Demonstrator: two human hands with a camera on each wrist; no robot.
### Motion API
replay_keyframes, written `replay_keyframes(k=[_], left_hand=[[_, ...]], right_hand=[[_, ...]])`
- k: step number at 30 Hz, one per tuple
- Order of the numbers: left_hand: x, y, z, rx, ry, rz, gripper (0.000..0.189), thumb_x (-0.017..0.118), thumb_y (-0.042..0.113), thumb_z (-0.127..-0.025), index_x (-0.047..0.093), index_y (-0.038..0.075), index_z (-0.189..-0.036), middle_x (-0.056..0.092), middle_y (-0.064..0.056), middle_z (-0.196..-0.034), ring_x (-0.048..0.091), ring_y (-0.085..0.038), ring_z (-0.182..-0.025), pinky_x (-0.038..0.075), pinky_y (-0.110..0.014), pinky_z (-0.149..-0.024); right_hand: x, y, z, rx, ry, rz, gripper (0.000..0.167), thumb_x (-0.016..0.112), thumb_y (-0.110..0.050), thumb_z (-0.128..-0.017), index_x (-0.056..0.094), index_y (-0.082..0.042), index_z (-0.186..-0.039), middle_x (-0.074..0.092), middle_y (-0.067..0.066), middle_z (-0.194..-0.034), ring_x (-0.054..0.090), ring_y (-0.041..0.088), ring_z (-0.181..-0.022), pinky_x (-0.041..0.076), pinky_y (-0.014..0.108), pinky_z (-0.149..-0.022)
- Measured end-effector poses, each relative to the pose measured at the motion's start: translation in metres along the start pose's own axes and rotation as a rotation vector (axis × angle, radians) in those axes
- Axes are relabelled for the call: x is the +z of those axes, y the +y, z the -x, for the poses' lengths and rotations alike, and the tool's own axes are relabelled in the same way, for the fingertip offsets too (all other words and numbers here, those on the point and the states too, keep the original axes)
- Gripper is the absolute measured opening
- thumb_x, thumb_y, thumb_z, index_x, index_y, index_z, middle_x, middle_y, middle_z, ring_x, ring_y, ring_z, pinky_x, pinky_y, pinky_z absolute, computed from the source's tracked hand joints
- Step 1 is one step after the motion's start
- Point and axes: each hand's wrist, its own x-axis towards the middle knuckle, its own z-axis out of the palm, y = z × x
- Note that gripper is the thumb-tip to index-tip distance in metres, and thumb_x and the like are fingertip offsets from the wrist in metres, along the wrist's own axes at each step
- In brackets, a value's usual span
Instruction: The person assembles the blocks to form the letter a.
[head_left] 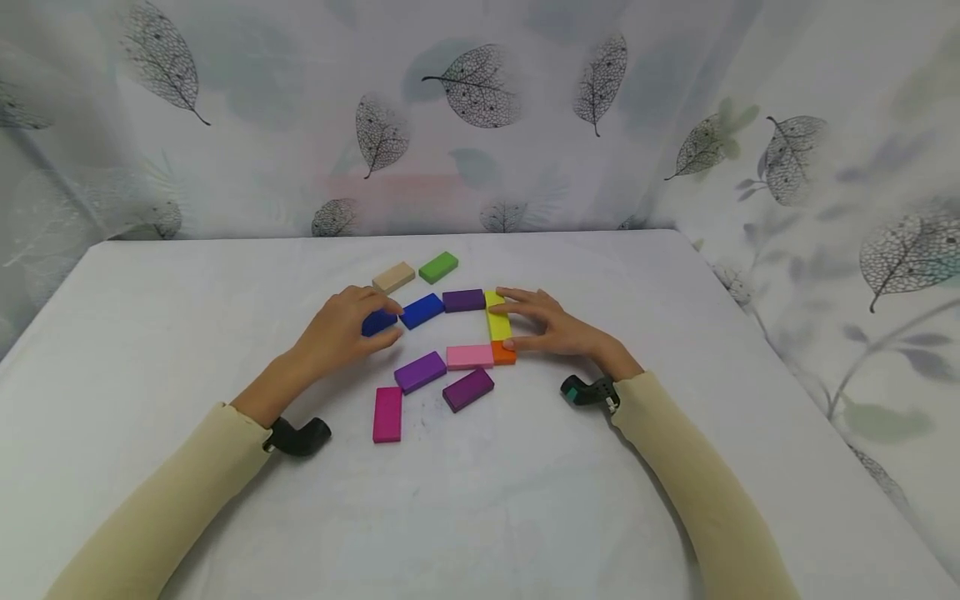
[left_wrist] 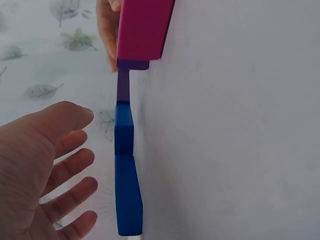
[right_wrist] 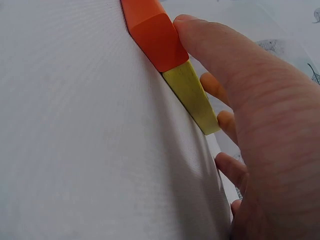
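Note:
My left hand (head_left: pixel 347 331) hovers by a blue block (head_left: pixel 378 322), its fingers relaxed and bent over it; the left wrist view shows a gap between hand and blocks. A second blue block (head_left: pixel 422 311) lies just right of the first. A dark purple block (head_left: pixel 463 301) follows, then a yellow block (head_left: pixel 498 321) running toward me. My right hand (head_left: pixel 555 327) has its extended fingers over the yellow block. Its thumb touches the orange block (right_wrist: pixel 159 42) at the yellow one's near end. A pink block (head_left: pixel 470 357) and a violet block (head_left: pixel 420 372) continue the line leftward.
A magenta block (head_left: pixel 387 414) lies near the violet one, and a plum block (head_left: pixel 468 390) lies below the pink one. Behind the line are a beige block (head_left: pixel 393 277) and a green block (head_left: pixel 438 267). A white cloth covers the table (head_left: pixel 525 500); a leaf-patterned curtain (head_left: pixel 300 83) hangs behind.

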Motion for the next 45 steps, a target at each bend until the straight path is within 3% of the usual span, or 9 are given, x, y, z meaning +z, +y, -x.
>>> replay_keyframes(k=[13, 18, 22, 35, 45], left_hand=[[0.007, -0.008, -0.024, -0.070, -0.172, 0.006, 0.044, 0.073, 0.031, -0.087, 0.064, 0.008, -0.123, 0.064, -0.013, -0.118, 0.052, -0.034, -0.117, 0.037, -0.057, -0.100], [0.009, -0.010, -0.032, -0.081, -0.215, 0.009, 0.045, 0.074, 0.030, -0.087, 0.062, 0.007, -0.123, 0.066, -0.014, -0.114, 0.057, -0.031, -0.111, 0.037, -0.058, -0.098], [0.011, -0.013, -0.036, -0.085, -0.225, 0.015, 0.043, 0.074, 0.028, -0.087, 0.062, 0.006, -0.123, 0.068, -0.013, -0.109, 0.061, -0.029, -0.106, 0.038, -0.058, -0.095], [0.011, -0.018, -0.037, -0.082, -0.240, 0.000, 0.042, 0.070, 0.025, -0.090, 0.060, 0.008, -0.128, 0.064, -0.014, -0.118, 0.059, -0.029, -0.104, 0.038, -0.059, -0.095], [0.003, -0.023, -0.025, -0.108, -0.238, -0.037, 0.050, 0.073, 0.030, -0.087, 0.059, 0.007, -0.129, 0.061, -0.016, -0.124, 0.052, -0.037, -0.121, 0.037, -0.058, -0.098]], right_hand=[[0.000, 0.001, 0.000, -0.021, 0.004, 0.006, 0.058, 0.069, -0.022, -0.089, 0.050, -0.013, -0.143, 0.025, 0.009, -0.160, 0.015, 0.030, -0.149, -0.009, 0.056, -0.116], [0.000, 0.000, 0.000, -0.015, 0.001, 0.013, 0.059, 0.069, -0.022, -0.089, 0.049, -0.012, -0.143, 0.025, 0.009, -0.160, 0.014, 0.030, -0.149, -0.009, 0.055, -0.116], [-0.001, -0.003, 0.000, -0.005, 0.002, 0.019, 0.059, 0.070, -0.022, -0.089, 0.049, -0.013, -0.143, 0.025, 0.009, -0.160, 0.014, 0.030, -0.149, -0.009, 0.054, -0.117], [0.001, -0.002, -0.001, -0.011, 0.003, 0.004, 0.059, 0.070, -0.021, -0.088, 0.050, -0.013, -0.143, 0.026, 0.009, -0.160, 0.014, 0.029, -0.149, -0.009, 0.055, -0.117], [0.000, -0.004, 0.000, -0.005, 0.006, 0.008, 0.059, 0.070, -0.022, -0.088, 0.050, -0.013, -0.143, 0.026, 0.009, -0.160, 0.015, 0.029, -0.148, -0.008, 0.055, -0.117]])
